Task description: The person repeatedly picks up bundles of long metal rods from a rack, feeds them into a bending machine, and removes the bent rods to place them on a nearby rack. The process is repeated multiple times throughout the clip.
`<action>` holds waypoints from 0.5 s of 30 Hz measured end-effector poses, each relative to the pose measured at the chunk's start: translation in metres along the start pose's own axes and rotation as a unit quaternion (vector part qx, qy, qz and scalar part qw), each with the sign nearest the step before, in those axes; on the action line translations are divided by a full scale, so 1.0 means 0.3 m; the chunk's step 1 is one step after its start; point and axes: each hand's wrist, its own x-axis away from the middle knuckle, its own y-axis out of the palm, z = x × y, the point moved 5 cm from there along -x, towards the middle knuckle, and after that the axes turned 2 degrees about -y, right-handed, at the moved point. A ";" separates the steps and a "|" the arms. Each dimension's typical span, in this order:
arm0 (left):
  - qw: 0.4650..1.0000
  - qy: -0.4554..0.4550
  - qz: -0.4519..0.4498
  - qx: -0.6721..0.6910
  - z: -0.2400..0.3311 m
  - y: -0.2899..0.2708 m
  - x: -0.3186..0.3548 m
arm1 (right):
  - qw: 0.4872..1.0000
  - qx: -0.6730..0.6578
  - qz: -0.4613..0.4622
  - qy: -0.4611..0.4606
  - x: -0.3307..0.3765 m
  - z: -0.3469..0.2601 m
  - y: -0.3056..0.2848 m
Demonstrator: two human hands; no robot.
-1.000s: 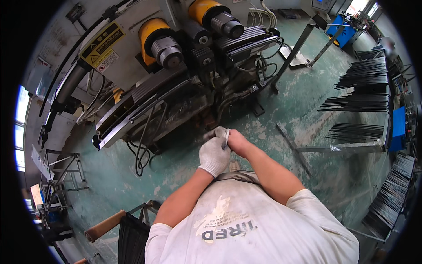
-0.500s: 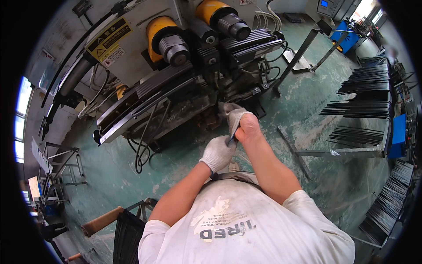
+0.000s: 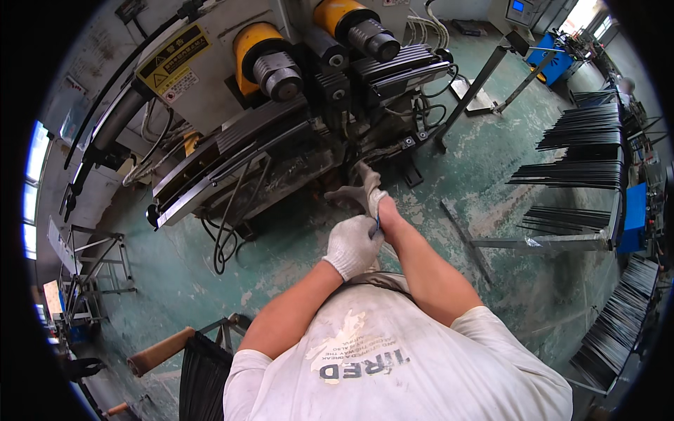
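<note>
Rack [image 3: 537, 242] at right loaded with black rods [image 3: 579, 131], bunched in tiers; padded stand [image 3: 161, 352] lower left, black strips [image 3: 203, 382] beside it. Left hand [image 3: 353, 243], gloved, fingers curled, pinching cuff of right glove [image 3: 370, 188]. Right hand [image 3: 385, 209] partly inside that glove, fingers spread, before machine [image 3: 270, 140], above floor [image 3: 281, 256].

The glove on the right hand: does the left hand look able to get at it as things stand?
Very likely yes: the left hand appears curled at the cuff of the right-hand glove, with nothing visible between them.
</note>
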 end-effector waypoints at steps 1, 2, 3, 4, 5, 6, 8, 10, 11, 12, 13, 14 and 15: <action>1.000 0.000 -0.008 -0.001 -0.012 0.011 0.010 | 0.999 0.030 -0.017 0.027 0.020 0.017 0.003; 1.000 0.001 -0.016 -0.001 -0.029 0.029 0.020 | 0.996 0.060 -0.036 0.052 0.034 0.030 0.005; 1.000 0.003 -0.025 -0.001 -0.035 0.042 0.032 | 0.995 0.072 -0.061 0.021 0.072 0.054 0.006; 0.999 -0.008 -0.042 0.010 -0.047 0.044 0.044 | 0.993 -0.021 -0.068 0.092 0.125 0.046 0.060; 0.998 -0.014 -0.062 0.021 -0.050 0.049 0.051 | 0.979 -0.113 -0.056 0.161 0.188 0.028 0.103; 0.996 -0.020 -0.082 0.030 -0.045 0.053 0.065 | 0.977 -0.098 -0.064 0.177 0.185 0.066 0.087; 0.995 -0.003 -0.089 0.036 -0.037 0.078 0.065 | 0.985 0.068 -0.083 0.138 0.061 0.206 -0.046; 0.995 0.014 -0.097 0.015 -0.008 0.076 0.041 | 0.968 0.225 -0.088 0.067 -0.070 0.358 -0.192; 0.995 0.003 -0.100 0.015 -0.029 0.071 0.042 | 0.985 0.136 -0.073 0.079 -0.044 0.326 -0.137; 0.994 -0.001 -0.105 0.016 -0.036 0.067 0.043 | 0.994 0.047 -0.050 0.090 0.002 0.270 -0.087; 0.994 -0.004 -0.111 0.016 -0.041 0.065 0.045 | 0.994 -0.043 -0.025 0.100 0.049 0.206 -0.035; 0.994 0.003 -0.103 0.024 -0.039 0.064 0.049 | 0.985 -0.134 0.002 0.108 0.086 0.154 0.008; 0.994 0.012 -0.100 0.030 -0.031 0.068 0.053 | 0.991 -0.102 -0.001 0.082 0.091 0.125 0.020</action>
